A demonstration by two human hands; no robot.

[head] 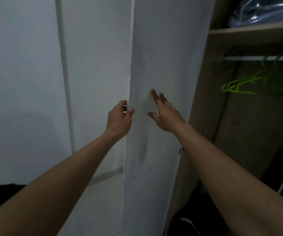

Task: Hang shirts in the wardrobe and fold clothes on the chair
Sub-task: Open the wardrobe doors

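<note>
A white wardrobe door [162, 57] stands swung out in front of me, its edge toward me. My left hand [119, 119] curls its fingers around that door's left edge. My right hand [166, 113] lies flat on the door's face with the fingers spread. To the right the wardrobe is open: a white rail [260, 58] carries bright green empty hangers [244, 82]. No shirt or chair is in view.
A wooden shelf [253, 29] above the rail holds a blue plastic-wrapped bundle [265, 11]. White wardrobe panels [23, 74] fill the left. Dark items lie low at the bottom left [1, 195] and inside the wardrobe at the bottom right [273, 181].
</note>
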